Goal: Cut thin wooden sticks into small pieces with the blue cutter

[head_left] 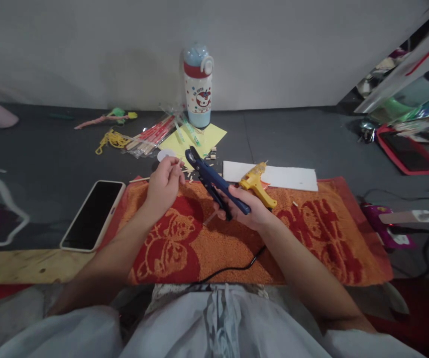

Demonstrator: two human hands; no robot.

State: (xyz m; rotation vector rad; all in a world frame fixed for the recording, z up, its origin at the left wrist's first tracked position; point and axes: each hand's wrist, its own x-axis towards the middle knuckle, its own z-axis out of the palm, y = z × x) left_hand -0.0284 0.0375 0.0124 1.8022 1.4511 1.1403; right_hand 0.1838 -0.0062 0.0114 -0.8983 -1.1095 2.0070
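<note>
My right hand (245, 208) is closed around the handles of a dark blue cutter (210, 180), whose jaws point up and to the left. My left hand (165, 183) is pinched on a thin wooden stick (182, 162) held near the cutter's jaws. Both hands hover over an orange and red towel (311, 233). A yellow glue gun (256, 183) lies on the towel just right of my right hand, and its black cord (233, 268) runs toward me.
A phone (93, 215) lies face up left of the towel. Behind are a white strip (292, 177), yellow paper (214, 134), a decorated bottle (198, 85), packets of sticks (151, 135) and yellow string (112, 139). A red tray (408, 149) and cables sit at right.
</note>
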